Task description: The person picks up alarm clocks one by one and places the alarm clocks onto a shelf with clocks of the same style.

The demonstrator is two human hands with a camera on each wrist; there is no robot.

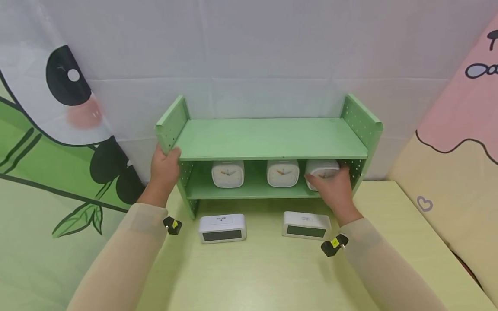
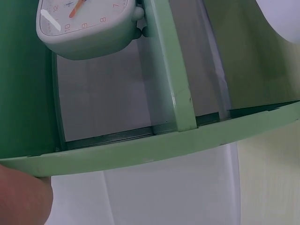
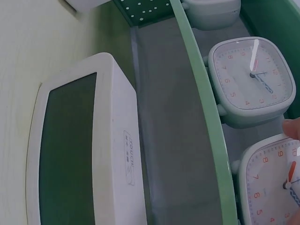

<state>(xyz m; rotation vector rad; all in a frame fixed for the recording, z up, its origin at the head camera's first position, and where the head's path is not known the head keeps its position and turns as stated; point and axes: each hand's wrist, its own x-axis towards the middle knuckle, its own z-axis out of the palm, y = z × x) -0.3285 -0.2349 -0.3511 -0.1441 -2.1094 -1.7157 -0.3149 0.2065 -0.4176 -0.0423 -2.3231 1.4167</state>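
A green two-tier shelf [image 1: 268, 138] stands against the wall cloth. My left hand [image 1: 162, 170] grips its left side panel [image 1: 171, 125], thumb on the inner side. On the lower tier sit white square alarm clocks: one at left [image 1: 228, 174], one nearer the middle [image 1: 282, 173] and one at the right end [image 1: 322, 166]. My right hand [image 1: 336, 192] holds the right-end clock by its sides, covering part of its face. In the right wrist view, fingertips [image 3: 291, 128] show at the edge of that clock [image 3: 267, 187]; the middle clock [image 3: 253, 79] is beside it.
Two white digital clocks with dark screens lie on the pale wooden table [image 1: 249, 276] before the shelf, one at left [image 1: 221, 228] and one at right [image 1: 306, 225]. Printed cloth [image 1: 264, 56] hangs behind and at both sides. The shelf's upper board overhangs the clocks.
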